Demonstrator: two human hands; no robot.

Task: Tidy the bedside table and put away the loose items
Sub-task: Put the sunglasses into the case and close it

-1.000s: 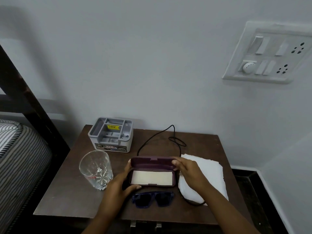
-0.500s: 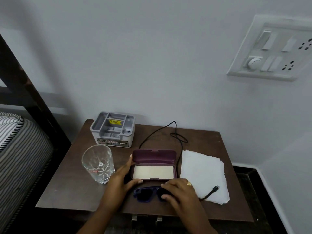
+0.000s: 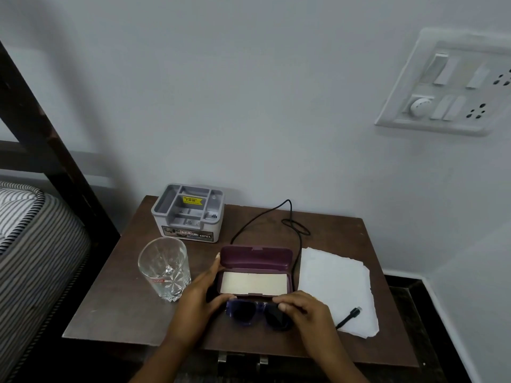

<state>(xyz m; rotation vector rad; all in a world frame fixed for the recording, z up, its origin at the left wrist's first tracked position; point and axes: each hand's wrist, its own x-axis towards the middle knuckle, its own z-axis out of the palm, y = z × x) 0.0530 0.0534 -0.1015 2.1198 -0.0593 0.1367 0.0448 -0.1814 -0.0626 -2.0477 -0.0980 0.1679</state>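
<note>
A purple glasses case point(image 3: 255, 270) lies open on the brown bedside table point(image 3: 116, 305), its pale lining showing. Just in front of it are blue sunglasses point(image 3: 250, 312). My right hand point(image 3: 305, 310) grips their right side, fingers curled over the lens. At the case's left end my left hand point(image 3: 199, 297) holds on, one finger along the lid edge and the thumb by the front corner.
An empty drinking glass point(image 3: 164, 268) stands left of the case. A grey organiser box point(image 3: 189, 212) sits at the back. A black cable point(image 3: 293, 230) runs across a white paper sheet point(image 3: 336, 287) on the right. A striped mattress point(image 3: 30, 236) is at far left.
My right hand left the case lid, came forward and took hold of the sunglasses, which have tipped up slightly. My left hand stays at the case. The cable end now lies uncovered on the paper.
</note>
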